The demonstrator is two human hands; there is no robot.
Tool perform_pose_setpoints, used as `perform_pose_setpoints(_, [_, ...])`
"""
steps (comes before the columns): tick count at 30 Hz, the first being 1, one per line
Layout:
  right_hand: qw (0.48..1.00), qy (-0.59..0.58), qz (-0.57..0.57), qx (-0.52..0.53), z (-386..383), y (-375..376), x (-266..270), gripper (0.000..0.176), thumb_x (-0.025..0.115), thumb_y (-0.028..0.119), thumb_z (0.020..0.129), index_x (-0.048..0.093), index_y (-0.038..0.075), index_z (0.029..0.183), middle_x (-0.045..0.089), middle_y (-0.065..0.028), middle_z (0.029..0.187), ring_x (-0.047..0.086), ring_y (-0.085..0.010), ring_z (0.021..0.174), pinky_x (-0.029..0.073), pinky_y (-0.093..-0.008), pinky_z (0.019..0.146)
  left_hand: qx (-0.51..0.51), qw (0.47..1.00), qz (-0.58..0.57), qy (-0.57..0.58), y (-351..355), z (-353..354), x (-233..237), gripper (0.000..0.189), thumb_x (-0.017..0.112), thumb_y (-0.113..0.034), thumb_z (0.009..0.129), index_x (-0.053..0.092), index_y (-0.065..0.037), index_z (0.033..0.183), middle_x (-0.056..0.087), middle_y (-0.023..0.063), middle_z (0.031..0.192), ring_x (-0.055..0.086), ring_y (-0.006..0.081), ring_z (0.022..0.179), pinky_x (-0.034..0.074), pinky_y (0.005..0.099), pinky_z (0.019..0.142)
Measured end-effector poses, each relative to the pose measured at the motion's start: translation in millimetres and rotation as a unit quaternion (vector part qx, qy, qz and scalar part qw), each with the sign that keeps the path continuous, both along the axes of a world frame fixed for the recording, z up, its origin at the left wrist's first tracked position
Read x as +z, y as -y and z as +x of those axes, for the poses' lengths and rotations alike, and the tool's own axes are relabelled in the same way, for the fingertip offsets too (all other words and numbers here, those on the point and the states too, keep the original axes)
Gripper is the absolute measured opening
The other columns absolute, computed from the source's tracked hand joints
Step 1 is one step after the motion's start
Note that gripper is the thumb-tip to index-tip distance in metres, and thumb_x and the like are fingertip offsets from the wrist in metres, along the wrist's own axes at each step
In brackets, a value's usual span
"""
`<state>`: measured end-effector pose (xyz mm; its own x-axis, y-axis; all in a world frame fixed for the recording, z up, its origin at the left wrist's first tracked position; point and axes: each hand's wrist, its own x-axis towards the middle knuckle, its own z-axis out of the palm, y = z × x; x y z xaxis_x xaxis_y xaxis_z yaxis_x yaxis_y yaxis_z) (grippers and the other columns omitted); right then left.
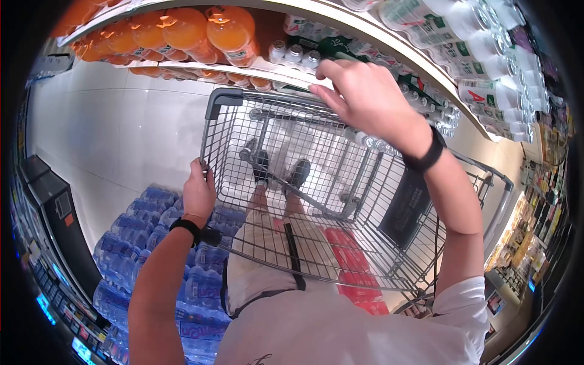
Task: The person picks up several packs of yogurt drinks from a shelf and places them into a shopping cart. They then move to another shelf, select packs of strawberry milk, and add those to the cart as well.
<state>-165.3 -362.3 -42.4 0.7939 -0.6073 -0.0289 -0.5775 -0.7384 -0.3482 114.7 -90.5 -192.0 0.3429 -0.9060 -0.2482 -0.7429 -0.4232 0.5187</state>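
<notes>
A grey wire shopping cart stands in front of my body, its basket holding no goods that I can see. My left hand is closed around the wire edge at the cart's left end. Above the cart's far rim, beside the drinks shelf, is my right hand. Its fingers are bent and the thumb stands apart from them, with nothing visible between. Just beyond the fingers are silver-topped cans and dark green packs on the shelf; the hand hides part of them.
Large orange soda bottles line the shelf at upper left. More cans fill the upper right shelf. Blue-wrapped water bottle packs are stacked at left, and red packs lie beside my legs. A black machine stands at far left.
</notes>
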Motion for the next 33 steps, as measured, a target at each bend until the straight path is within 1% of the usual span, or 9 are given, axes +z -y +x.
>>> perform_pose_setpoints(3, [0.980, -0.196, 0.019, 0.030, 35, 36, -38, 0.032, 0.059, 0.032, 0.096, 0.061, 0.002, 0.106, 0.070, -0.0196, 0.087, 0.069, -0.0380, 0.084, 0.054, -0.0488, 0.074, 0.005, 1.000, -0.001, -0.005, -1, -1, 1, 0.032, 0.057, -0.007, 0.095, 0.041, -0.002, 0.122, 0.067, 0.0262, 0.099, 0.065, 0.0476, 0.084, 0.053, 0.0521, 0.069])
perform_pose_setpoints(6, [0.958, -0.276, 0.075, 0.000, 61, 71, -90, 0.042, 0.060, 0.039, 0.094, 0.060, 0.001, 0.113, 0.069, -0.0245, 0.101, 0.066, -0.0395, 0.100, 0.053, -0.0479, 0.087, 0.001, 1.000, 0.021, 0.010, 0, -2, 0, 0.030, 0.056, -0.008, 0.095, 0.042, -0.003, 0.121, 0.066, 0.0261, 0.095, 0.064, 0.0472, 0.081, 0.052, 0.0530, 0.067])
perform_pose_setpoints(8, [0.956, -0.240, 0.164, -0.028, 58, 109, -148, 0.052, 0.064, 0.039, 0.091, 0.058, -0.005, 0.117, 0.066, -0.0284, 0.111, 0.063, -0.0403, 0.108, 0.049, -0.0445, 0.093, -0.001, 0.999, 0.049, 0.000, 1, -2, 3, 0.028, 0.054, -0.009, 0.096, 0.043, -0.003, 0.121, 0.066, 0.0253, 0.094, 0.064, 0.0474, 0.081, 0.051, 0.0546, 0.067])
perform_pose_setpoints(9, [0.958, -0.254, 0.135, -0.014, 52, 122, -165, 0.052, 0.065, 0.037, 0.089, 0.058, -0.008, 0.115, 0.066, -0.0286, 0.109, 0.064, -0.0408, 0.105, 0.049, -0.0445, 0.091, -0.004, 0.999, 0.043, 0.002, 0, -2, 3, 0.029, 0.055, -0.008, 0.095, 0.043, -0.003, 0.121, 0.066, 0.0251, 0.096, 0.064, 0.0472, 0.083, 0.051, 0.0540, 0.068])
perform_pose_setpoints(11, [0.944, -0.314, 0.095, -0.017, 47, 142, -189, 0.044, 0.067, 0.035, 0.086, 0.068, -0.002, 0.109, 0.068, -0.0239, 0.112, 0.065, -0.0386, 0.105, 0.052, -0.0454, 0.089, -0.009, 0.999, 0.041, -0.001, 0, -1, 3, 0.032, 0.056, -0.006, 0.092, 0.043, -0.002, 0.121, 0.065, 0.0245, 0.101, 0.063, 0.0464, 0.086, 0.051, 0.0527, 0.070])
perform_pose_setpoints(14, [0.945, -0.319, 0.063, -0.042, 43, 144, -213, 0.039, 0.071, 0.032, 0.084, 0.068, 0.002, 0.109, 0.068, -0.0232, 0.110, 0.065, -0.0376, 0.106, 0.052, -0.0458, 0.091, -0.011, 0.998, 0.046, -0.029, 2, 0, 8, 0.036, 0.056, -0.004, 0.088, 0.044, -0.002, 0.121, 0.064, 0.0230, 0.107, 0.063, 0.0446, 0.091, 0.052, 0.0507, 0.072])
perform_pose_setpoints(18, [0.940, -0.339, 0.018, -0.025, 61, 132, -213, 0.038, 0.074, 0.027, 0.081, 0.066, 0.003, 0.109, 0.069, -0.0229, 0.106, 0.066, -0.0386, 0.104, 0.053, -0.0455, 0.089, -0.013, 0.998, 0.042, -0.043, 8, 3, 19, 0.030, 0.051, -0.004, 0.090, 0.044, -0.004, 0.119, 0.061, 0.0194, 0.106, 0.063, 0.0417, 0.095, 0.053, 0.0480, 0.074])
perform_pose_setpoints(26, [0.955, -0.285, 0.076, -0.039, 63, 119, -188, 0.046, 0.076, 0.033, 0.081, 0.063, -0.001, 0.109, 0.067, -0.0244, 0.108, 0.065, -0.0394, 0.104, 0.052, -0.0462, 0.089, -0.023, 0.999, 0.043, -0.003, 8, -3, 15, 0.027, 0.048, -0.004, 0.091, 0.044, -0.006, 0.118, 0.063, 0.0172, 0.103, 0.066, 0.0405, 0.084, 0.055, 0.0476, 0.067])
perform_pose_setpoints(33, [0.978, -0.206, -0.023, -0.022, 57, 59, -95, 0.039, 0.074, 0.031, 0.083, 0.065, -0.006, 0.093, 0.068, -0.0269, 0.093, 0.068, -0.0418, 0.087, 0.057, -0.0477, 0.078, -0.023, 0.998, 0.059, 0.003, 11, -3, 14, 0.033, 0.049, 0.005, 0.087, 0.043, -0.006, 0.117, 0.062, 0.0213, 0.105, 0.065, 0.0452, 0.086, 0.053, 0.0515, 0.071])
